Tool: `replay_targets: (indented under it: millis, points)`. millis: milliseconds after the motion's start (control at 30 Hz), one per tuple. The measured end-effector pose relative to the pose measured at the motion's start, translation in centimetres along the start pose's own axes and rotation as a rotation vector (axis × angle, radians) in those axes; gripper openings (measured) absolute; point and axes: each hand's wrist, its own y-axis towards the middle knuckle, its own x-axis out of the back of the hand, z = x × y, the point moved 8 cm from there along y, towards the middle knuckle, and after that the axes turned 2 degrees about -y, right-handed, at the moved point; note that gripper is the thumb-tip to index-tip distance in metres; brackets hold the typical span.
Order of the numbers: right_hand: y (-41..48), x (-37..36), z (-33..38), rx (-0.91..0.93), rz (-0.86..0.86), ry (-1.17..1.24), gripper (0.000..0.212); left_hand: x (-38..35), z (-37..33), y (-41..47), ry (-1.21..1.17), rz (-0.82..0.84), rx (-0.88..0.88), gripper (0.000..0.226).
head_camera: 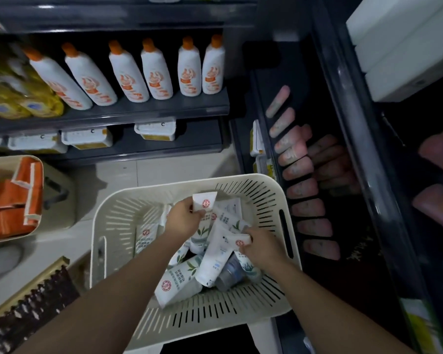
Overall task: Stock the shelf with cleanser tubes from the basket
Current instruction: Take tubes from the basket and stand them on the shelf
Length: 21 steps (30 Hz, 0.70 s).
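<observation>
A cream slotted basket [264, 190] stands below me with several white cleanser tubes [179, 281] piled inside. My left hand [183, 219] reaches into the basket and grips the flat end of one white tube [204, 201] with a red round logo. My right hand [262, 247] is also inside and pinches the end of another white tube [237, 240]. To the right runs a dark shelf [348, 139] holding a row of pink tubes [304, 187].
On the left, a shelf holds white bottles with orange caps [156, 70] and yellow packs [16, 103]; white tubs [155, 130] sit below. A beige bin with orange packs [13, 198] stands at left. White boxes [404, 47] sit top right. Pale floor lies between.
</observation>
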Motion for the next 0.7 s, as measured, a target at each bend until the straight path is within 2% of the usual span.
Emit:
replay_targets:
  millis: [167, 300, 467, 567, 700]
  points:
    - [-2.4, 1.3, -0.3, 0.003, -0.097, 0.252, 0.031, 0.7, -2.7, -1.6, -0.167, -0.022, -0.094, 0.024]
    - [-4.6, 3.3, -0.5, 0.0, -0.208, 0.33, 0.011, 0.1, -4.7, -3.3, -0.286, 0.006, -0.12, 0.024]
    - [-9.1, 7.7, -1.8, 0.051, -0.449, 0.506, 0.019, -1.3, -7.3, -6.2, -0.374, 0.05, -0.145, 0.016]
    - [-12.2, 9.6, -3.6, 0.072, -0.557, 0.719, 0.026, -2.2, -9.3, -8.9, -0.395, 0.092, -0.18, 0.017]
    - [-16.9, 11.6, -5.5, 0.11, -0.629, 0.969, 0.016, -3.5, -12.0, -13.3, -0.398, 0.195, -0.248, 0.018]
